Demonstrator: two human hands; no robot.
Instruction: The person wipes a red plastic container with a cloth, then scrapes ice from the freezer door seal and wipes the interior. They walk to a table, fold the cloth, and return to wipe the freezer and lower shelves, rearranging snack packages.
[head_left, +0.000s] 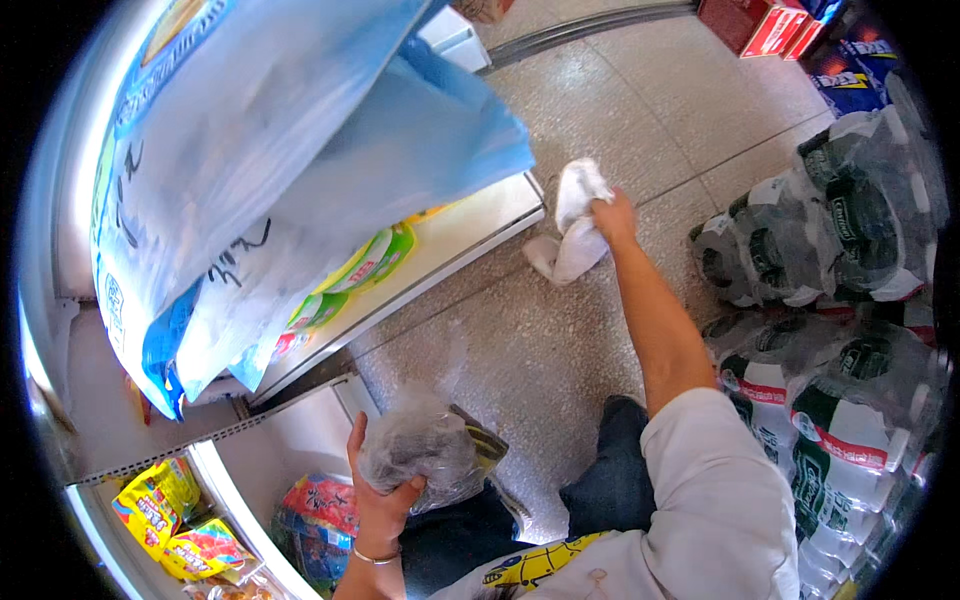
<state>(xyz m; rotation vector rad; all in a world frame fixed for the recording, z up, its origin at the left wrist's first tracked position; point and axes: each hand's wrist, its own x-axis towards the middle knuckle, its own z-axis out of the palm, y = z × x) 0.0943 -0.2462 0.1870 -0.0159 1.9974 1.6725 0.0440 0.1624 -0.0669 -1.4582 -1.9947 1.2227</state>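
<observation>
My left hand (386, 495) grips a clear plastic bag (420, 442) with dark contents, held above my lap. A dark flap with yellowish marks (480, 439) shows at its right side; what is inside cannot be made out. Farther out, my right hand (616, 217) clutches a crumpled white cloth (577, 195) over the speckled floor. One end of the cloth hangs down near the corner of a white shelf (465, 232).
Large blue-and-white plastic bags (315, 172) with handwriting overhang the shelf. Yellow snack packets (161, 502) fill a lower-left compartment beside red and blue packages (322, 517). Shrink-wrapped bottle packs (840, 420) are stacked at right. Red boxes (757, 26) stand on the terrazzo floor (487, 345).
</observation>
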